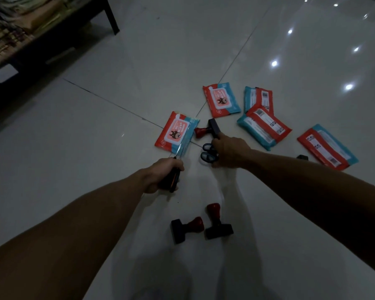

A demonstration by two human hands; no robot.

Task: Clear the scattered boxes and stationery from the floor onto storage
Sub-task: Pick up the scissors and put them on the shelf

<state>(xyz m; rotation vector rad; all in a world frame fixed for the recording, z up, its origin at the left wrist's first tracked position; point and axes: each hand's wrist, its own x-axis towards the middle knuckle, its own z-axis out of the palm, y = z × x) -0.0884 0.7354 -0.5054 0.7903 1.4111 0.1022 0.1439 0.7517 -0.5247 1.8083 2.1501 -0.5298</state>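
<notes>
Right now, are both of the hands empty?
No, the left hand grips a black-handled tool and the right hand holds scissors.

The near left wipes pack (pixel 177 132) shows "80" at its far right corner. Print and code squares on the other packs (pixel 264 128) are too small to read.

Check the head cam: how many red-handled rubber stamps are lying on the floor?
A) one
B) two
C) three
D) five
C: two stamps lie close together near the bottom of the view, the left stamp and the right stamp, and a third stamp lies just beyond the right hand, beside a wipes pack.
</notes>
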